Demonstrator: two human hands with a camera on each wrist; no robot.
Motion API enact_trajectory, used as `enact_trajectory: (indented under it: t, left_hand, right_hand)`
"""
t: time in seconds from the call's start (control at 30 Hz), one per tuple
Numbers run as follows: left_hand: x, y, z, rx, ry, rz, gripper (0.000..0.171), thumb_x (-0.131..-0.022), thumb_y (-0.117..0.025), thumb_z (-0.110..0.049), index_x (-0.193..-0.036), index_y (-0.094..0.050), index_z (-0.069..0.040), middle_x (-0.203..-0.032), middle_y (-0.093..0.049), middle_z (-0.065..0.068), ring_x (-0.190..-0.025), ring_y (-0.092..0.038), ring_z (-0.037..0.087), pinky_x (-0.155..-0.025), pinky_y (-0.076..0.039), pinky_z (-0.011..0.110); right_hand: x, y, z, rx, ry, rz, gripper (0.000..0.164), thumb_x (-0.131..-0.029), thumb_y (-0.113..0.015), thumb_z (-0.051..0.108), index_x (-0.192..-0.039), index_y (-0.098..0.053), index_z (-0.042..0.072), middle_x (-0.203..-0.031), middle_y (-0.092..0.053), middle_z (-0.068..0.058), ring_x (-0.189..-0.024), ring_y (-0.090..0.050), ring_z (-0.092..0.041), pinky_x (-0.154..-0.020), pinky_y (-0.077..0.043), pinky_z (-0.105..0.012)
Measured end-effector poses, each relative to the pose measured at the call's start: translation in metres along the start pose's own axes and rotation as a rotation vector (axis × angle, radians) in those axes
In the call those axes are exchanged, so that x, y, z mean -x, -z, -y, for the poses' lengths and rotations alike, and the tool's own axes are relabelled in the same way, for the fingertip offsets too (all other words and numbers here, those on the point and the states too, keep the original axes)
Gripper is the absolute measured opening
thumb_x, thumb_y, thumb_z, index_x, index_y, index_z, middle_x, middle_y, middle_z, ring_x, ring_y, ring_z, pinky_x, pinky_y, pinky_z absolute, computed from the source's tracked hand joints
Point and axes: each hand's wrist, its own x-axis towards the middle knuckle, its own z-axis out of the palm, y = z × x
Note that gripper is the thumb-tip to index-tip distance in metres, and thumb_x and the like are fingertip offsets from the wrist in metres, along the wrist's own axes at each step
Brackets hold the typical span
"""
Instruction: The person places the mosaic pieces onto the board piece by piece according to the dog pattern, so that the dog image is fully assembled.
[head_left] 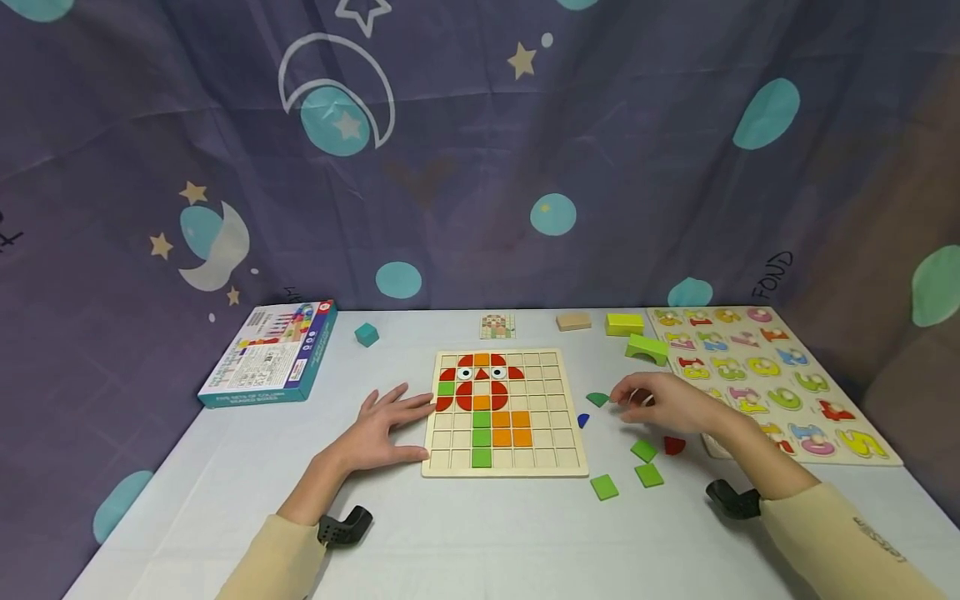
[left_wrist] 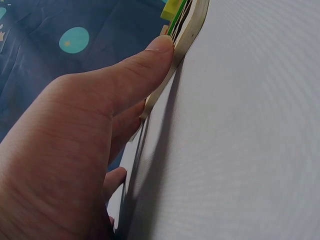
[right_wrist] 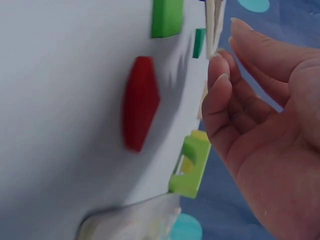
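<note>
A wooden grid board (head_left: 558,417) lies in the middle of the table, with red, orange, green and eye-patterned tiles forming a figure on it. My left hand (head_left: 386,432) rests at its left side with fingers spread, and the thumb (left_wrist: 160,44) touches the board's edge (left_wrist: 192,35). To the right of the board, my right hand (head_left: 651,398) hovers with loosely bent fingers and holds nothing. Just left of its fingertips lies a dark green quarter-round tile (head_left: 597,400). A blue tile (head_left: 582,420) sits beside the board. Below the hand are a red tile (right_wrist: 141,105) and several green square tiles (head_left: 643,451).
A number puzzle board (head_left: 727,400) fills the right side. Behind my right hand stand a green arch block (head_left: 647,349), a yellow block (head_left: 625,324) and a plain wooden block (head_left: 573,322). A pattern card (head_left: 497,326), teal cube (head_left: 367,335) and box (head_left: 270,354) lie further left.
</note>
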Motion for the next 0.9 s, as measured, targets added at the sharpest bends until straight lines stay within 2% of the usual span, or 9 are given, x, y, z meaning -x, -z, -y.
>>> enact_trajectory:
  t: [0.1, 0.3, 0.43, 0.63, 0.9]
  left_hand:
    - [-0.001, 0.0, 0.0, -0.002, 0.003, 0.004, 0.075, -0.083, -0.078, -0.053, -0.146, -0.057, -0.02, -0.156, -0.044, -0.005, -0.152, -0.015, 0.035, -0.115, 0.003, 0.066]
    - [0.0, 0.001, -0.001, -0.001, -0.005, 0.0, 0.075, -0.083, -0.079, -0.051, -0.146, -0.057, -0.019, -0.155, -0.045, -0.003, -0.151, -0.016, 0.037, -0.114, 0.002, 0.067]
    - [-0.001, 0.001, -0.002, -0.006, -0.019, -0.008, 0.074, -0.083, -0.079, -0.05, -0.146, -0.057, -0.017, -0.154, -0.046, -0.001, -0.15, -0.018, 0.039, -0.113, 0.001, 0.069]
    - [-0.001, 0.001, -0.002, -0.009, -0.018, -0.003, 0.074, -0.083, -0.079, -0.05, -0.146, -0.057, -0.018, -0.155, -0.046, -0.002, -0.151, -0.017, 0.039, -0.113, 0.001, 0.069]
    - [0.0, 0.001, -0.002, -0.012, -0.01, -0.005, 0.074, -0.083, -0.079, -0.051, -0.146, -0.057, -0.018, -0.155, -0.046, -0.002, -0.151, -0.018, 0.039, -0.113, 0.001, 0.069]
  right_hand:
    - [0.009, -0.002, -0.002, -0.005, -0.019, 0.01, 0.021, -0.09, -0.077, 0.01, -0.109, -0.07, 0.007, -0.099, -0.065, -0.001, -0.087, -0.057, -0.019, -0.075, -0.051, -0.028]
    - [0.023, -0.006, -0.004, -0.085, -0.062, 0.04, 0.023, -0.088, -0.078, 0.008, -0.109, -0.069, 0.007, -0.099, -0.063, -0.003, -0.087, -0.055, -0.023, -0.071, -0.05, -0.027]
    - [0.029, -0.008, -0.007, -0.09, -0.039, 0.069, 0.023, -0.088, -0.076, 0.006, -0.11, -0.068, 0.007, -0.1, -0.062, -0.003, -0.088, -0.054, -0.023, -0.07, -0.051, -0.026]
    - [0.03, -0.007, -0.012, -0.043, 0.001, 0.106, 0.023, -0.087, -0.078, 0.006, -0.108, -0.07, 0.012, -0.102, -0.064, 0.002, -0.091, -0.054, -0.021, -0.079, -0.05, -0.027]
    - [0.029, -0.003, -0.012, -0.019, 0.034, 0.158, 0.025, -0.083, -0.082, 0.008, -0.105, -0.072, 0.016, -0.101, -0.061, 0.003, -0.089, -0.054, -0.019, -0.076, -0.049, -0.027]
